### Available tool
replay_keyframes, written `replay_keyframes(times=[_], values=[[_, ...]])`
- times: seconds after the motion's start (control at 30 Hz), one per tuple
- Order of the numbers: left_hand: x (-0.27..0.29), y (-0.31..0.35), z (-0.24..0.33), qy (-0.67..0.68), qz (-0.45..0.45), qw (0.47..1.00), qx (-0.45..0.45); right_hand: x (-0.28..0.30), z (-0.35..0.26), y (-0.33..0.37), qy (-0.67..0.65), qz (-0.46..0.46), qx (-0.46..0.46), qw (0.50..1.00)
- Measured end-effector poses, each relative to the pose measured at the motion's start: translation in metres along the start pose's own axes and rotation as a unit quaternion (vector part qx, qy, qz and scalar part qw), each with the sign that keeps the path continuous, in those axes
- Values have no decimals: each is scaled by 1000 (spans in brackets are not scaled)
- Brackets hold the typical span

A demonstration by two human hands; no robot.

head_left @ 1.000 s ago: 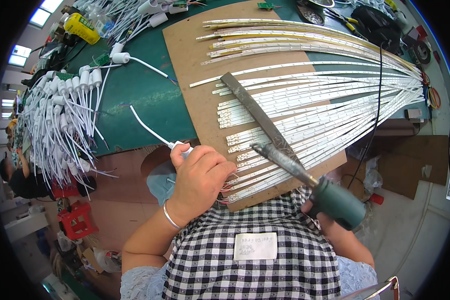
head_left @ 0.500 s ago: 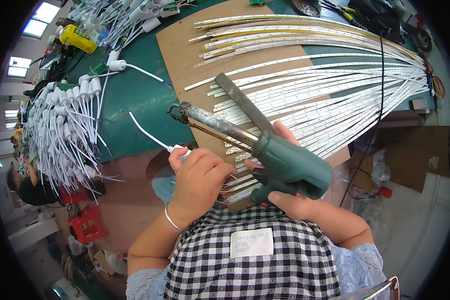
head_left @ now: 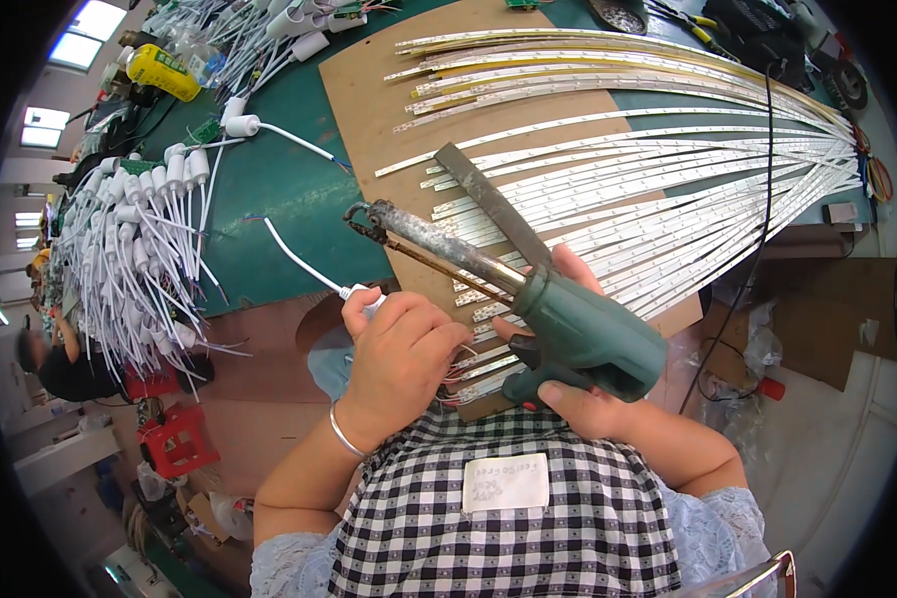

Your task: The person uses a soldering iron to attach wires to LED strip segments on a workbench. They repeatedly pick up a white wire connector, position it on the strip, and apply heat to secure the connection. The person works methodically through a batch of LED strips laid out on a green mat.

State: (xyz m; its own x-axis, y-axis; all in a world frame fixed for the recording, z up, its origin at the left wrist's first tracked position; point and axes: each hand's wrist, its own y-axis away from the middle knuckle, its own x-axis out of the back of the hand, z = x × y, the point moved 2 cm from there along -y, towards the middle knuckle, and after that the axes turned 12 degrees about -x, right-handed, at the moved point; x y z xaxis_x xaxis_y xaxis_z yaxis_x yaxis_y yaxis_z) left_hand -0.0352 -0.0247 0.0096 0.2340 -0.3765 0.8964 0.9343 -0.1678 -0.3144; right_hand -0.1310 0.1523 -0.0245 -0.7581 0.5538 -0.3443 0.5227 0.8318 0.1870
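A green soldering gun [head_left: 593, 329] is gripped in my right hand [head_left: 583, 404], fingers around its handle. Its long, scorched metal barrel [head_left: 444, 239] slants up and left over the board. My left hand [head_left: 404, 349] is closed on a white cylindrical cap [head_left: 361, 297], mostly hidden by the fingers. From that cap a white cable [head_left: 299, 254] runs up and left to bare wire ends. Beside my left fingertips, thin wires [head_left: 456, 377] meet the near ends of LED strips [head_left: 493, 367]. Whether the fingertips pinch a wire is hard to see.
More LED strips [head_left: 608, 214] fan across a brown board [head_left: 364, 100] on the green table [head_left: 259, 189]. White capped cables [head_left: 135, 249] are heaped at left. A flat metal bar [head_left: 488, 199] lies over the strips. A black cord [head_left: 767, 179] hangs at right. A person [head_left: 55, 359] sits far left.
The whole view has shifted slightly. Both hands keep their holds, and the soldering gun stays in nearly the same place over the strips.
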Motion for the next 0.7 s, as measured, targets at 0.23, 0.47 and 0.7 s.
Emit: replay_keyframes(times=[0.23, 0.47, 0.7], values=[[4, -5, 2, -4, -2, 1000, 4, -1, -3, 0, -1, -2, -6, 1000], [-1, -6, 4, 68, 21, 995, 73, 0, -2, 0, 8, -10, 0, 1000], [-8, -4, -2, 114, 26, 987, 114, -2, -1, -1, -5, -3, 2, 1000]])
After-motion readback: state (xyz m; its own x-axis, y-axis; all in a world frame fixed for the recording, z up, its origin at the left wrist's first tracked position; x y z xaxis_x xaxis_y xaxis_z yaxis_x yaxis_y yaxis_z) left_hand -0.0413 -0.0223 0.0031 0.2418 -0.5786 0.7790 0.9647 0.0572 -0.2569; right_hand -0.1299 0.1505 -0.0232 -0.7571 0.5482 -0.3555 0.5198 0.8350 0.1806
